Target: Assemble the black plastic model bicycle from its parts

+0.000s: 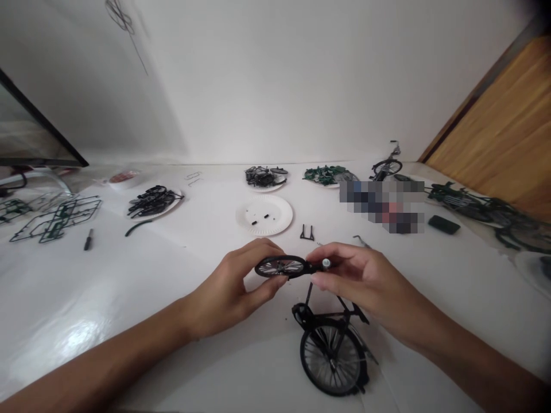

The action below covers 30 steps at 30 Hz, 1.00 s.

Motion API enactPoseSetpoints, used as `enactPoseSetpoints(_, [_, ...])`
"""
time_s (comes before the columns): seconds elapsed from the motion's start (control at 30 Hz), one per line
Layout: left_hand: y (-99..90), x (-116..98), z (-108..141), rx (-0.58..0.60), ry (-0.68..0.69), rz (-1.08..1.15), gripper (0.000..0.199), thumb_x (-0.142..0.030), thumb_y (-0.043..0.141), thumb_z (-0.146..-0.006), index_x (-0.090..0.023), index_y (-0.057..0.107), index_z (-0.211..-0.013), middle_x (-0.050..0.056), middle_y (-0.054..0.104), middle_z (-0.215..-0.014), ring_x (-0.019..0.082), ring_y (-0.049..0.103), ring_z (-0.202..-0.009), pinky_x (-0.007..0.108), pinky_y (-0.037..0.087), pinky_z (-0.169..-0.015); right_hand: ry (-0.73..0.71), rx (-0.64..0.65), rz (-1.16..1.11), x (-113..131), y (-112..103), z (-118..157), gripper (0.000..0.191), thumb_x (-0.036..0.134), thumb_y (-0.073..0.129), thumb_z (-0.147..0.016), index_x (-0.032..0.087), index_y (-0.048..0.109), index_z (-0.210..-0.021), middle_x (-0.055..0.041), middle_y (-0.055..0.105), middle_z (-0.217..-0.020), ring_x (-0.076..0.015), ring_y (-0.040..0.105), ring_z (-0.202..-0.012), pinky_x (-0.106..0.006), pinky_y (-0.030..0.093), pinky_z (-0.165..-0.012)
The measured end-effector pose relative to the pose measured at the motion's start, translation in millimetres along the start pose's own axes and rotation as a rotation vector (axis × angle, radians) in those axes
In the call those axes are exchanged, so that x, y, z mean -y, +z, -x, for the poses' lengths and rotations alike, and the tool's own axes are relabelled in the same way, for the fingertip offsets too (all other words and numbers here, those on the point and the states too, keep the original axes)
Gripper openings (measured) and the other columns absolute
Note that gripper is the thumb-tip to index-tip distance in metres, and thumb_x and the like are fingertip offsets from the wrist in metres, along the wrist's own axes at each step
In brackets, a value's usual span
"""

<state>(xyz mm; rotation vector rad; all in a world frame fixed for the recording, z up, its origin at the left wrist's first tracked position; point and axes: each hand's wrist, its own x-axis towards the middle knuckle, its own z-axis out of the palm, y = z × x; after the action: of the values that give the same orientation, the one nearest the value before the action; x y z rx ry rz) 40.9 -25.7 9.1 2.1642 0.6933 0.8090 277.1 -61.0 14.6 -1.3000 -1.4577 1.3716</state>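
A black model bicycle (329, 314) stands over the white table, its spoked rear wheel (333, 357) closest to me. My left hand (243, 281) grips the other wheel (279, 266) by its rim, thumb below and fingers above. That wheel is turned nearly flat. Around the fork and head of the frame, my right hand (357, 272) is closed, with a small silvery round piece (326, 263) showing by its fingertips. My right fingers partly hide the joint there. A small black U-shaped bracket (307, 232) lies just beyond my hands.
A paper plate (282, 215) holds a few tiny black pieces. Plates of black parts (155, 202) and green parts (329, 175) sit farther back. Green part frames (55, 218) and a screwdriver (88, 240) lie left. Another model bicycle (387, 163) stands back right, near a blurred-out patch.
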Motion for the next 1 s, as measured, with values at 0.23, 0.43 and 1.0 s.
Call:
enactPoseSetpoints(0.23, [5.0, 7, -1, -0.031, -0.246, 0.321, 0.027, -0.031, 0.061, -0.094, -0.022, 0.057, -0.119, 0.004, 0.064, -0.106, 0.017, 0.058, -0.098, 0.030, 0.048, -0.086, 0.017, -0.037, 0.061, 1, 0, -2, 0.016, 0.037, 0.074, -0.082, 0.024, 0.072, -0.092, 0.0035, 0.069, -0.082, -0.0109, 0.062, -0.076, -0.020, 0.048, -0.067])
enactPoseSetpoints(0.43, [5.9, 10, -2, 0.016, -0.277, 0.468, 0.033, -0.033, 0.062, -0.094, -0.024, 0.054, -0.126, 0.005, 0.061, -0.113, 0.016, 0.056, -0.100, 0.028, 0.046, -0.085, -0.006, 0.006, 0.130, -1, 3, -4, 0.020, 0.040, 0.070, -0.084, 0.021, 0.070, -0.080, 0.0024, 0.066, -0.078, -0.0128, 0.059, -0.074, -0.023, 0.045, -0.066])
enactPoseSetpoints(1.0, [6.3, 11, -5, 0.040, -0.442, 0.637, 0.034, -0.033, 0.068, -0.089, -0.019, 0.060, -0.120, 0.000, 0.059, -0.087, 0.009, 0.054, -0.067, 0.022, 0.046, -0.063, -0.052, 0.002, 0.087, -9, 4, -3, 0.031, 0.029, 0.067, -0.088, 0.024, 0.064, -0.119, -0.0033, 0.071, -0.113, -0.0189, 0.066, -0.103, -0.034, 0.051, -0.091])
